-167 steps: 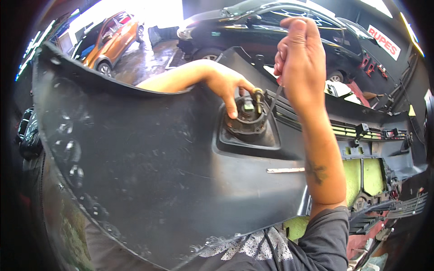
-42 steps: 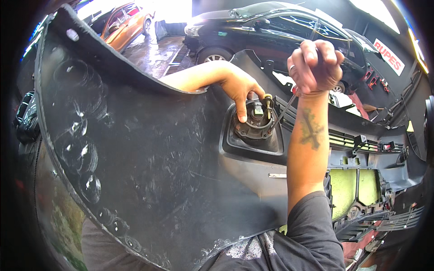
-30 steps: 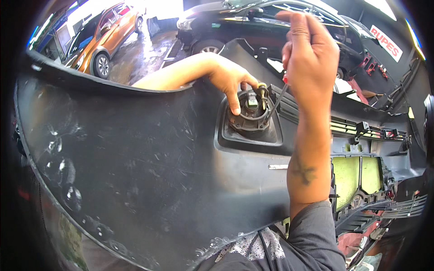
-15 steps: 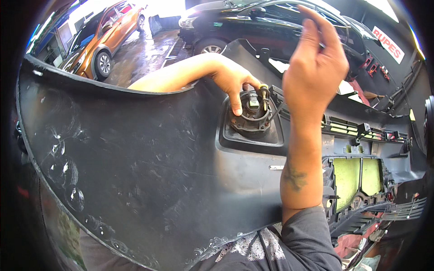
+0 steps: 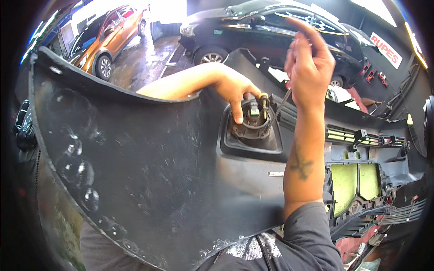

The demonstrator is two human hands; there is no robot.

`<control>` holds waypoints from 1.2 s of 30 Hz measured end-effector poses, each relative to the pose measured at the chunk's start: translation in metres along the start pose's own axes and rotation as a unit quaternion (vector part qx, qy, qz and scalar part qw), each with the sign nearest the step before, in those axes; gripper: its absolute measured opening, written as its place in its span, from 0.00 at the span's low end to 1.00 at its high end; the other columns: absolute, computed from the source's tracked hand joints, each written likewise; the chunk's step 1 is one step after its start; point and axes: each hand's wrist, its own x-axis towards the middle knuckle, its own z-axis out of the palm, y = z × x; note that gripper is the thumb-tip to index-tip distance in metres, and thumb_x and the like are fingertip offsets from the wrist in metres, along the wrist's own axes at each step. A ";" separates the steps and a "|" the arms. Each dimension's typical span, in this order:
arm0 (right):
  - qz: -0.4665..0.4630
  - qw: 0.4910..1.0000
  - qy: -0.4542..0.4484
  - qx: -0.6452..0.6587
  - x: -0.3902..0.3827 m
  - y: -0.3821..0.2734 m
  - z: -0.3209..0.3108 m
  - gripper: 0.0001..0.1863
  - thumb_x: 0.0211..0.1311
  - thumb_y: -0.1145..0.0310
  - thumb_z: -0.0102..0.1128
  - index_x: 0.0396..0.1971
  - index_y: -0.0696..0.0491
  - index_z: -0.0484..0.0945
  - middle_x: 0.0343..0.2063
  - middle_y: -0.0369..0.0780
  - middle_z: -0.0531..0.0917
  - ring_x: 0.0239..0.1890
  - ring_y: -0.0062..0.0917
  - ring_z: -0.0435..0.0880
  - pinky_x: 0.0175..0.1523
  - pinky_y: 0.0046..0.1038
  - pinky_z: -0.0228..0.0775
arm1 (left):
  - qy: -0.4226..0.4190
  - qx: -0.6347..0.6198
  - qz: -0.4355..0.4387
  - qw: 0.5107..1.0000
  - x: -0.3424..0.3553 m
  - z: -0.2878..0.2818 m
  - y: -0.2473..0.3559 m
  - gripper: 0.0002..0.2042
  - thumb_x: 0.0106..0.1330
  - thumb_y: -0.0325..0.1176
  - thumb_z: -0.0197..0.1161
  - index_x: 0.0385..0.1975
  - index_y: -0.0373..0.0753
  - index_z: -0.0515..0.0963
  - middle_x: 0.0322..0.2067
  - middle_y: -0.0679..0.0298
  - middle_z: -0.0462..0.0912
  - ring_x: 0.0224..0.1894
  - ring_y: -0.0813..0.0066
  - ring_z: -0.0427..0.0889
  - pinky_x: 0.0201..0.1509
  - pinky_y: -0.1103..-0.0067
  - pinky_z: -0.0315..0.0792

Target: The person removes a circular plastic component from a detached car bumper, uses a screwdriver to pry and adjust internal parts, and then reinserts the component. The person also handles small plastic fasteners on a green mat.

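Note:
A large black car bumper [image 5: 135,167] lies inner side up across my lap, scuffed and chalky along its left edge. Seated in its recess is a round fog lamp [image 5: 250,131], back side up. My left hand [image 5: 235,92] reaches over the far edge and grips the lamp's rim, thumb on the near side and fingers at the far side. Above and to the right, my right hand [image 5: 312,72] holds a screwdriver [image 5: 281,107]. Its thin shaft slants down to the lamp's right edge; the handle is mostly hidden in my fingers, and the index finger points up.
The bumper's grille section [image 5: 357,180] stretches to the right, with slats and brackets. Beyond the bumper stand a dark car [image 5: 271,38] and an orange car [image 5: 106,38] on a wet floor [image 5: 140,63]. Red tools [image 5: 370,74] hang on the right wall.
My right hand has shifted slightly left and down, and the screwdriver shaft shows more clearly. The bumper's left end sits a little farther right in view. My left hand keeps its grip on the lamp.

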 end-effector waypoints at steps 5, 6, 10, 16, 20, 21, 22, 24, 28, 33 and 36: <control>-0.079 0.967 0.089 -0.225 -0.020 -0.019 0.022 0.13 0.77 0.70 0.55 0.54 0.56 0.82 0.23 0.30 0.79 0.19 0.11 0.68 0.26 0.18 0.61 | -0.004 -0.007 -0.013 1.000 -0.002 -0.002 0.001 0.51 0.47 0.48 0.85 0.74 0.51 0.64 0.63 0.46 0.75 0.57 0.52 0.83 0.62 0.63 0.75; -0.021 0.987 0.038 -0.155 -0.013 -0.018 0.015 0.14 0.78 0.68 0.54 0.55 0.56 0.81 0.24 0.31 0.79 0.19 0.11 0.70 0.26 0.17 0.63 | 0.002 0.004 -0.012 1.000 -0.005 -0.002 0.004 0.51 0.47 0.48 0.85 0.75 0.52 0.64 0.63 0.46 0.75 0.57 0.52 0.83 0.62 0.64 0.75; 0.014 0.884 -0.400 0.240 0.043 0.005 -0.042 0.23 0.79 0.56 0.42 0.58 0.53 0.81 0.38 0.52 0.86 0.51 0.41 0.81 0.57 0.42 0.72 | 0.011 0.023 -0.013 1.000 -0.004 -0.006 0.007 0.51 0.48 0.48 0.85 0.75 0.54 0.64 0.63 0.46 0.75 0.56 0.52 0.84 0.62 0.64 0.75; 0.040 0.696 -0.447 0.560 0.027 0.024 -0.027 0.30 0.83 0.57 0.32 0.67 0.70 0.64 0.11 0.33 0.70 0.06 0.14 0.58 0.15 0.20 0.60 | 0.002 0.010 -0.018 1.000 -0.009 -0.003 0.007 0.49 0.48 0.46 0.85 0.73 0.51 0.66 0.63 0.46 0.75 0.56 0.52 0.84 0.61 0.64 0.76; 0.133 0.991 -0.004 0.022 0.009 0.002 -0.020 0.25 0.82 0.56 0.39 0.66 0.56 0.72 0.16 0.33 0.70 0.12 0.14 0.68 0.18 0.19 0.64 | -0.006 0.021 -0.012 1.000 0.007 -0.004 0.006 0.49 0.48 0.46 0.85 0.73 0.50 0.65 0.64 0.45 0.73 0.58 0.48 0.83 0.62 0.63 0.76; 0.056 0.996 0.057 -0.030 -0.004 -0.012 -0.005 0.19 0.82 0.61 0.43 0.55 0.58 0.78 0.18 0.30 0.71 0.16 0.11 0.66 0.20 0.18 0.58 | -0.001 0.015 -0.024 1.000 0.004 -0.002 0.004 0.49 0.48 0.46 0.85 0.73 0.50 0.65 0.65 0.45 0.73 0.58 0.48 0.82 0.62 0.63 0.76; -0.021 0.988 0.096 -0.117 -0.012 -0.011 0.005 0.18 0.81 0.61 0.44 0.51 0.58 0.79 0.19 0.30 0.72 0.17 0.11 0.67 0.21 0.18 0.57 | 0.003 0.010 -0.036 0.999 0.001 0.000 0.003 0.49 0.48 0.46 0.85 0.73 0.50 0.65 0.65 0.45 0.72 0.59 0.48 0.82 0.62 0.63 0.76; -0.122 0.966 0.073 -0.217 -0.019 -0.019 0.023 0.17 0.81 0.63 0.47 0.43 0.59 0.82 0.20 0.31 0.76 0.18 0.11 0.68 0.22 0.18 0.55 | 0.008 -0.001 -0.048 0.999 -0.013 0.003 0.005 0.49 0.48 0.46 0.85 0.73 0.50 0.65 0.65 0.45 0.72 0.58 0.48 0.83 0.62 0.63 0.77; 0.118 0.971 -0.206 0.032 0.021 -0.026 -0.016 0.17 0.79 0.61 0.49 0.52 0.57 0.81 0.32 0.44 0.85 0.21 0.21 0.82 0.24 0.22 0.72 | 0.003 -0.004 -0.018 1.000 0.001 -0.003 0.003 0.50 0.47 0.48 0.85 0.74 0.51 0.66 0.64 0.45 0.74 0.55 0.52 0.85 0.61 0.64 0.76; 0.039 0.787 -0.406 0.463 0.028 0.020 -0.024 0.29 0.82 0.57 0.41 0.70 0.64 0.64 0.12 0.31 0.67 0.06 0.12 0.57 0.14 0.19 0.56 | 0.009 0.022 -0.006 1.000 -0.004 -0.003 0.005 0.51 0.46 0.51 0.85 0.74 0.50 0.67 0.63 0.48 0.78 0.66 0.54 0.76 0.69 0.65 0.69; 0.094 0.966 -0.171 0.169 -0.003 -0.015 -0.010 0.23 0.82 0.59 0.46 0.66 0.58 0.73 0.12 0.27 0.65 0.07 0.08 0.53 0.12 0.17 0.50 | -0.001 0.019 -0.011 1.000 -0.009 -0.003 0.012 0.51 0.46 0.50 0.84 0.74 0.49 0.65 0.63 0.47 0.77 0.64 0.52 0.77 0.68 0.65 0.70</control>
